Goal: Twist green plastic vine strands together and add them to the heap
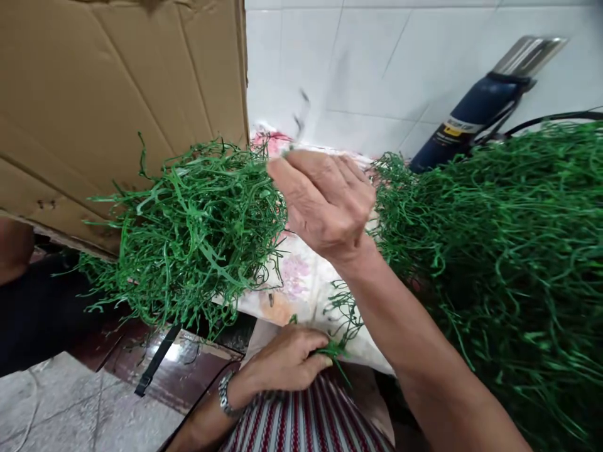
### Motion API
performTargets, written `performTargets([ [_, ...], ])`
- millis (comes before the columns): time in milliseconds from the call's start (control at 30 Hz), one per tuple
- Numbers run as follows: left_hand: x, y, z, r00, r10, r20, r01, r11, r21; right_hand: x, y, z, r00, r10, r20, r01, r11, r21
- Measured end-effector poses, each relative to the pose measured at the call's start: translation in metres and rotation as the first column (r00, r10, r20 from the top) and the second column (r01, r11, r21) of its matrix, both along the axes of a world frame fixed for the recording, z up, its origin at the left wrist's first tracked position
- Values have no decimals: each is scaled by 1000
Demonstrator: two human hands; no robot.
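Note:
My left hand (294, 358), with a metal watch (226, 394) on its wrist, is low over my lap. Its thumb and fingers pinch a small bunch of green stems (335, 351). Higher up, my right hand (327, 198) is raised over the flower-patterned cloth (296, 270) with its fingers closed. A thin dark strand (300, 119), blurred, shows just above its fingertips; whether it is held in them I cannot tell for certain. Left of that hand lies a heap of curly green stems (202, 226). A larger green heap (509, 251) fills the right side.
A large cardboard sheet (117, 81) stands at the upper left. Against the white tiled wall (367, 56) leans a dark blue flask (475, 113) with a metal cap. Another person's dark-clothed leg (42, 307) shows at the left edge. A black strap (160, 361) lies at the lower left.

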State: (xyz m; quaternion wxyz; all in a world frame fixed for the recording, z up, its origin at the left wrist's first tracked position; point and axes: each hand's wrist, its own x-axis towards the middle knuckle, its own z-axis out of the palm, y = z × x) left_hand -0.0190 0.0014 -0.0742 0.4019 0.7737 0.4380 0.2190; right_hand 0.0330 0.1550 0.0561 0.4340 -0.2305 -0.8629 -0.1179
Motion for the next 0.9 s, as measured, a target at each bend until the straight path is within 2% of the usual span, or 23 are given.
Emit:
performTargets([
  [67,1,1,-3,1000,-7,11,7,1000,-3,-14,13,-2,998,57,40,-58,998,13],
  [133,1,1,-5,1000,-2,27,2,1000,-8,-29,23,-6,993,80,88,-77,997,-31],
  [233,1,0,-8,999,16,46,-15,1000,-24,-42,34,-13,985,77,155,-46,980,-194],
  [333,-1,-2,-7,997,14,71,-10,999,-52,-40,37,-16,974,124,192,-54,940,-337],
  [433,-3,-5,-3,996,24,84,-18,997,-74,-28,36,-16,981,121,149,-55,921,-385],
  [567,-5,-8,1,992,48,113,-37,995,-97,-10,26,-15,991,45,128,0,942,-335],
  [667,-6,-10,1,988,62,144,-45,992,-115,8,15,-11,990,14,144,38,936,-350],
  [800,-5,-10,3,987,84,136,-79,996,-45,48,-12,-4,995,-11,97,46,931,-361],
  [900,-4,-7,6,991,102,87,-105,994,36,87,-40,-13,991,-7,132,59,918,-393],
])
